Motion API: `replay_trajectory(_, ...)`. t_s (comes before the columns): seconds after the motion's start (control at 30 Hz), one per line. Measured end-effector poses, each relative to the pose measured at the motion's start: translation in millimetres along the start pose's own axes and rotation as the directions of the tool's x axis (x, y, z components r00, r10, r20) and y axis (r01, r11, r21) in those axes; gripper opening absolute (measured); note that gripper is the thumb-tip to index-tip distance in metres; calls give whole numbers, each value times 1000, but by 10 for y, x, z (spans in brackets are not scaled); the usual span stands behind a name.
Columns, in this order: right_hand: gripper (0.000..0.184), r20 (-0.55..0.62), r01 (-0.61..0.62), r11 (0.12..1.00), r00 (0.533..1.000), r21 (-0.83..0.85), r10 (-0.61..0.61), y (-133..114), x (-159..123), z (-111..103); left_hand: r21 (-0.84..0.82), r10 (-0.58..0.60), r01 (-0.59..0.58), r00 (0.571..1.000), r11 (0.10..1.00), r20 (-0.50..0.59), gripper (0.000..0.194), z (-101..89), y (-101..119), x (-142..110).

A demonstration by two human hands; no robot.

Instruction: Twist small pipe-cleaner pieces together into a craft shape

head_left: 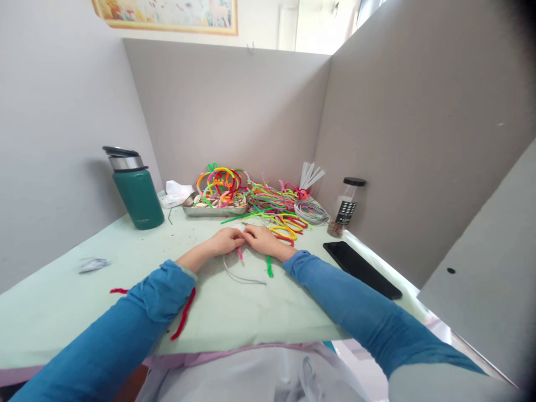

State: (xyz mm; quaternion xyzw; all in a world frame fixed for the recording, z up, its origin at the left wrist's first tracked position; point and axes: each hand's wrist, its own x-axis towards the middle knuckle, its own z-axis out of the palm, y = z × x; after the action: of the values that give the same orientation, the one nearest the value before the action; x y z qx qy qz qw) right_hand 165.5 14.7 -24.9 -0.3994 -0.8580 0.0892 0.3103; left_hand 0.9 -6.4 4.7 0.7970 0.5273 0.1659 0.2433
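My left hand [225, 241] and my right hand [261, 240] meet fingertip to fingertip over the middle of the table, both closed in a pinch. A short pink pipe cleaner [240, 254] hangs below the joined fingertips; the pinched part is hidden. From beneath my left hand a thin grey wire [242, 278] curves across the tabletop. A green pipe cleaner piece [269, 267] lies by my right wrist. Beside my left forearm is a red pipe cleaner [183, 315], partly covered by the sleeve.
Behind my hands stand a metal tray [215, 211] of small pieces, a heap of coloured pipe cleaners [272, 198] and a wire coil [312, 213]. A green bottle [139, 198] is at left. A clear jar [345, 209] and black phone [360, 269] are at right. Grey partitions [226, 106] surround the table.
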Motion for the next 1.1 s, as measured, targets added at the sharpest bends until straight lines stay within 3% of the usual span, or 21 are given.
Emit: replay_trajectory(1.1,18,2,-1,999,1000,-32,1,-17,-1,-8,217,100,-75,989,973,-105,20,9,45,-6)
